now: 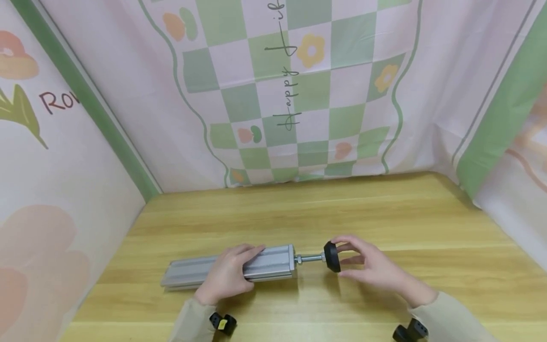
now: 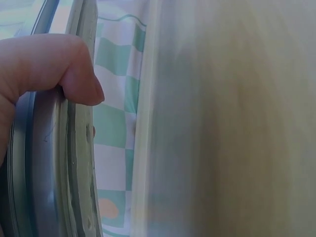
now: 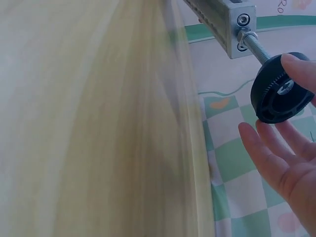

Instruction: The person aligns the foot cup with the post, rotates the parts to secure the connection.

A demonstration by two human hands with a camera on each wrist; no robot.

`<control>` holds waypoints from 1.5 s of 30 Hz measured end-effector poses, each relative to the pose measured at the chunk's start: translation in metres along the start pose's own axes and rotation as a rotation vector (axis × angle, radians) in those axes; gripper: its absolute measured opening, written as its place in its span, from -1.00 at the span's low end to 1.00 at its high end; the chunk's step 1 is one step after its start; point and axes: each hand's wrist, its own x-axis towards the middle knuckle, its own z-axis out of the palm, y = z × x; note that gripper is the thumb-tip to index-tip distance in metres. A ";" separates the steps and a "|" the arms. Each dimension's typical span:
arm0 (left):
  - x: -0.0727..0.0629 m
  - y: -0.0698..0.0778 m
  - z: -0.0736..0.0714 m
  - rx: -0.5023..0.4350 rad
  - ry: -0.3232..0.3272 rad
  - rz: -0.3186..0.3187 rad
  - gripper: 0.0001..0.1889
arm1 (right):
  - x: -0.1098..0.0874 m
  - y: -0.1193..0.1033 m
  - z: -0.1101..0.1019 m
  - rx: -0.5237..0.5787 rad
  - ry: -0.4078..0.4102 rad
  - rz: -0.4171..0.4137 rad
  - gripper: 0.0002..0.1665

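Note:
A silver aluminium profile (image 1: 273,260) lies lengthwise over the wooden table, gripped around its middle by my left hand (image 1: 228,271). From its right end sticks out a threaded rod (image 1: 311,258) with a nut, carrying a round black levelling foot (image 1: 331,257). My right hand (image 1: 376,270) pinches the foot's rim between thumb and fingertips. In the right wrist view, the hollow underside of the black foot (image 3: 269,96) shows a screw head at its centre, and bolts sit in the profile's end plate (image 3: 243,30). The left wrist view shows a bent finger (image 2: 79,74) over the profile's edge.
Around the work is a wood-grain table (image 1: 265,213). Behind it hangs a green and white checked cloth (image 1: 314,118) with flowers and lettering. Printed cloths also stand at the left (image 1: 85,190) and right sides. Each wrist wears a small black camera (image 1: 223,324).

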 end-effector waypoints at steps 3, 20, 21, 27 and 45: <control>0.001 0.001 0.000 -0.004 0.003 -0.002 -0.14 | 0.001 0.001 -0.001 0.034 0.000 0.043 -0.25; 0.001 0.000 -0.002 -0.020 -0.009 -0.012 -0.15 | 0.008 -0.009 -0.003 0.211 -0.018 0.333 -0.38; 0.001 -0.001 -0.002 -0.018 -0.008 -0.011 -0.15 | 0.008 -0.009 -0.003 0.211 -0.021 0.350 -0.38; 0.001 0.000 -0.003 -0.017 -0.004 -0.003 -0.15 | 0.009 -0.009 -0.004 0.196 -0.040 0.389 -0.41; -0.002 0.000 -0.003 -0.010 -0.001 -0.007 -0.15 | 0.006 -0.012 0.001 0.109 -0.005 0.231 -0.38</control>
